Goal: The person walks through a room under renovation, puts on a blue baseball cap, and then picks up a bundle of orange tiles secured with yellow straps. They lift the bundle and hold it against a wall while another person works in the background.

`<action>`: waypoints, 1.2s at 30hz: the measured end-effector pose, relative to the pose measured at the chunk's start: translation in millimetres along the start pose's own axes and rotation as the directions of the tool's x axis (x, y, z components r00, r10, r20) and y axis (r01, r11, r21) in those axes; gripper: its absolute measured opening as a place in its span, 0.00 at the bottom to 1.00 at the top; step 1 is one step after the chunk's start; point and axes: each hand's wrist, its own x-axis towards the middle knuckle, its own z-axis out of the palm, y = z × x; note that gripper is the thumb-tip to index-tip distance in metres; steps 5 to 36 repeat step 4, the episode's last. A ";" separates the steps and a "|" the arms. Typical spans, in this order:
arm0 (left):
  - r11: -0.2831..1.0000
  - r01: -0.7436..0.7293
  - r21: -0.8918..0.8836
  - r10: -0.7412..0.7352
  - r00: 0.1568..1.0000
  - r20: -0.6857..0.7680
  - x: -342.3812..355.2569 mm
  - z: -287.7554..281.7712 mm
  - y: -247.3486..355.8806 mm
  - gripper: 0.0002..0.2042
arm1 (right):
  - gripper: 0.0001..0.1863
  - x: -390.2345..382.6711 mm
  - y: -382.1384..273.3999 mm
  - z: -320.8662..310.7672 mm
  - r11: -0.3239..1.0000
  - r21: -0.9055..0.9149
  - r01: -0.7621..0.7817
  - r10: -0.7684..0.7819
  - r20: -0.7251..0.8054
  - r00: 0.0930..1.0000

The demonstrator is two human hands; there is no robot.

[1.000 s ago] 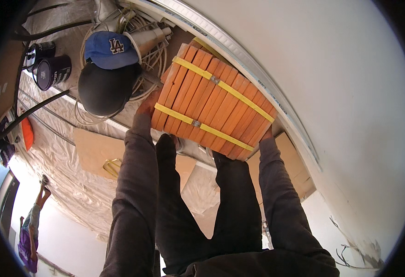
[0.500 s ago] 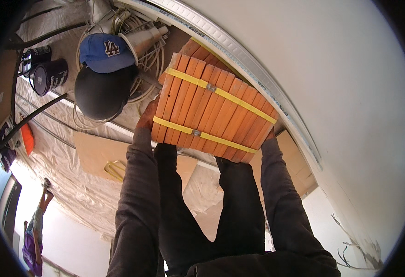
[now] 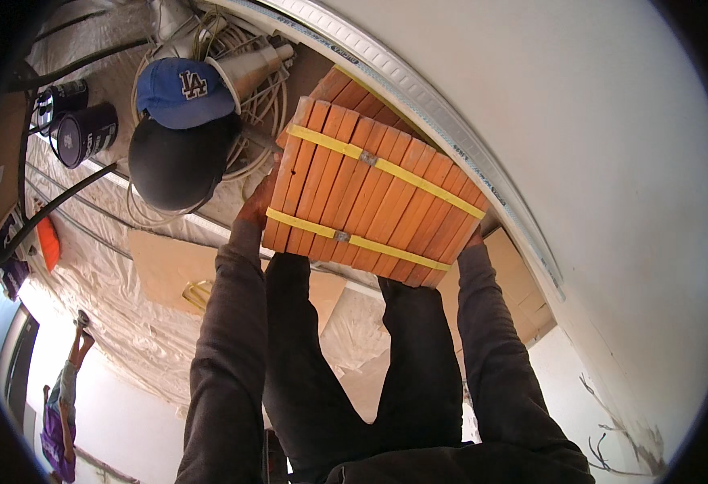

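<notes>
Bundle of orange-red bricks (image 3: 374, 202), bound by two yellow straps (image 3: 386, 165) with metal clips, is carried tilted in front of the body, beside the white wall (image 3: 580, 121). Left hand (image 3: 257, 202) grips its left edge; right hand (image 3: 473, 239) supports the lower right corner, fingers hidden. Blue cap (image 3: 183, 93) lies nearby.

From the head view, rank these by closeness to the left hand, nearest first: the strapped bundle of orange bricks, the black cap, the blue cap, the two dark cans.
1. Strapped bundle of orange bricks: touching the left hand, on its right.
2. Black cap: just left of it.
3. Blue cap: up-left, above the black cap.
4. Two dark cans: far left.
</notes>
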 end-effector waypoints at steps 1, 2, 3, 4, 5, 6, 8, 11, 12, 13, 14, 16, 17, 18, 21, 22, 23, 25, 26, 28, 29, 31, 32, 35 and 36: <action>0.999 0.035 -0.036 -0.035 0.999 -0.005 2.4 2.4 3.4 0.32 | 0.33 0.1 -0.7 -1.0 1.000 0.006 -0.019 0.019 0.009 1.000; 0.996 0.065 -0.066 -0.065 0.998 -0.005 5.8 6.0 6.7 0.32 | 0.33 1.0 -3.8 -5.0 0.999 0.012 -0.034 0.034 0.015 0.999; 0.991 0.093 -0.093 -0.093 0.996 0.002 10.4 9.9 9.5 0.32 | 0.34 0.9 -6.6 -9.9 0.999 0.018 -0.047 0.047 0.019 0.999; 0.988 0.112 -0.110 -0.112 0.994 0.012 14.7 14.8 12.4 0.32 | 0.35 -1.1 -9.1 -16.0 0.999 0.037 -0.038 0.038 -0.010 0.999; 0.988 0.112 -0.110 -0.112 0.994 0.012 14.7 14.8 12.4 0.32 | 0.35 -1.1 -9.1 -16.0 0.999 0.037 -0.038 0.038 -0.010 0.999; 0.988 0.112 -0.110 -0.112 0.994 0.012 14.7 14.8 12.4 0.32 | 0.35 -1.1 -9.1 -16.0 0.999 0.037 -0.038 0.038 -0.010 0.999; 0.988 0.112 -0.110 -0.112 0.994 0.012 14.7 14.8 12.4 0.32 | 0.35 -1.1 -9.1 -16.0 0.999 0.037 -0.038 0.038 -0.010 0.999; 0.988 0.112 -0.110 -0.112 0.994 0.012 14.7 14.8 12.4 0.32 | 0.35 -1.1 -9.1 -16.0 0.999 0.037 -0.038 0.038 -0.010 0.999; 0.988 0.112 -0.110 -0.112 0.994 0.012 14.7 14.8 12.4 0.32 | 0.35 -1.1 -9.1 -16.0 0.999 0.037 -0.038 0.038 -0.010 0.999; 0.988 0.112 -0.110 -0.112 0.994 0.012 14.7 14.8 12.4 0.32 | 0.35 -1.1 -9.1 -16.0 0.999 0.037 -0.038 0.038 -0.010 0.999; 0.988 0.112 -0.110 -0.112 0.994 0.012 14.7 14.8 12.4 0.32 | 0.35 -1.1 -9.1 -16.0 0.999 0.037 -0.038 0.038 -0.010 0.999; 0.988 0.112 -0.110 -0.112 0.994 0.012 14.7 14.8 12.4 0.32 | 0.35 -1.1 -9.1 -16.0 0.999 0.037 -0.038 0.038 -0.010 0.999; 0.988 0.112 -0.110 -0.112 0.994 0.012 14.7 14.8 12.4 0.32 | 0.35 -1.1 -9.1 -16.0 0.999 0.037 -0.038 0.038 -0.010 0.999; 0.988 0.112 -0.110 -0.112 0.994 0.012 14.7 14.8 12.4 0.32 | 0.35 -1.1 -9.1 -16.0 0.999 0.037 -0.038 0.038 -0.010 0.999; 0.988 0.112 -0.110 -0.112 0.994 0.012 14.7 14.8 12.4 0.32 | 0.35 -1.1 -9.1 -16.0 0.999 0.037 -0.038 0.038 -0.010 0.999; 0.988 0.112 -0.110 -0.112 0.994 0.012 14.7 14.8 12.4 0.32 | 0.35 -1.1 -9.1 -16.0 0.999 0.037 -0.038 0.038 -0.010 0.999; 0.988 0.112 -0.110 -0.112 0.994 0.012 14.7 14.8 12.4 0.32 | 0.35 -1.1 -9.1 -16.0 0.999 0.037 -0.038 0.038 -0.010 0.999; 0.988 0.112 -0.110 -0.112 0.994 0.012 14.7 14.8 12.4 0.32 | 0.35 -1.1 -9.1 -16.0 0.999 0.037 -0.038 0.038 -0.010 0.999; 0.988 0.112 -0.110 -0.112 0.994 0.012 14.7 14.8 12.4 0.32 | 0.35 -1.1 -9.1 -16.0 0.999 0.037 -0.038 0.038 -0.010 0.999; 0.988 0.112 -0.110 -0.112 0.994 0.012 14.7 14.8 12.4 0.32 | 0.35 -1.1 -9.1 -16.0 0.999 0.037 -0.038 0.038 -0.010 0.999; 0.988 0.112 -0.110 -0.112 0.994 0.012 14.7 14.8 12.4 0.32 | 0.35 -1.1 -9.1 -16.0 0.999 0.037 -0.038 0.038 -0.010 0.999; 0.988 0.112 -0.110 -0.112 0.994 0.012 14.7 14.8 12.4 0.32 | 0.35 -1.1 -9.1 -16.0 0.999 0.037 -0.038 0.038 -0.010 0.999; 0.988 0.112 -0.110 -0.112 0.994 0.012 14.7 14.8 12.4 0.32 | 0.35 -1.1 -9.1 -16.0 0.999 0.037 -0.038 0.038 -0.010 0.999; 0.988 0.112 -0.110 -0.112 0.994 0.012 14.7 14.8 12.4 0.32 | 0.35 -1.1 -9.1 -16.0 0.999 0.037 -0.038 0.038 -0.010 0.999; 0.988 0.112 -0.110 -0.112 0.994 0.012 14.7 14.8 12.4 0.32 | 0.35 -1.1 -9.1 -16.0 0.999 0.037 -0.038 0.038 -0.010 0.999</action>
